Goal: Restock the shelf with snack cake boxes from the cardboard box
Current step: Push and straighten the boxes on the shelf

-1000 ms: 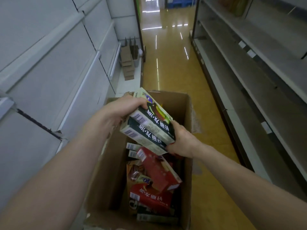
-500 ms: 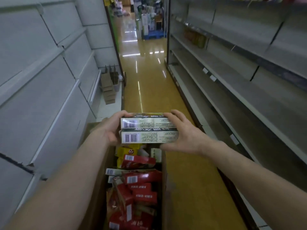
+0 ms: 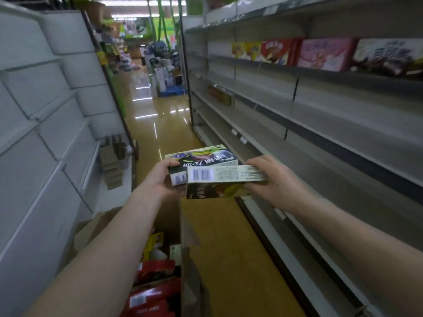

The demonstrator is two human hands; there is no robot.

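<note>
Two dark snack cake boxes sit at the picture's centre, overlapping at one corner. The far box (image 3: 203, 160) lies flat, printed face up, its barcoded end toward the viewer. The near box (image 3: 225, 181), at its 4 o'clock, is tilted so its pale barcoded side faces up. At 6 o'clock the open cardboard box (image 3: 190, 266) holds red boxes (image 3: 153, 291). The shelf (image 3: 325, 124) runs along 3 o'clock.

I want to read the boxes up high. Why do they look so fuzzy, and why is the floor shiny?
Head view: the shelf boxes at upper right are smeared by blur; the floor mirrors ceiling lights as bright streaks; the wide lens bends the shelves; the right hand is slightly blurred.
</note>
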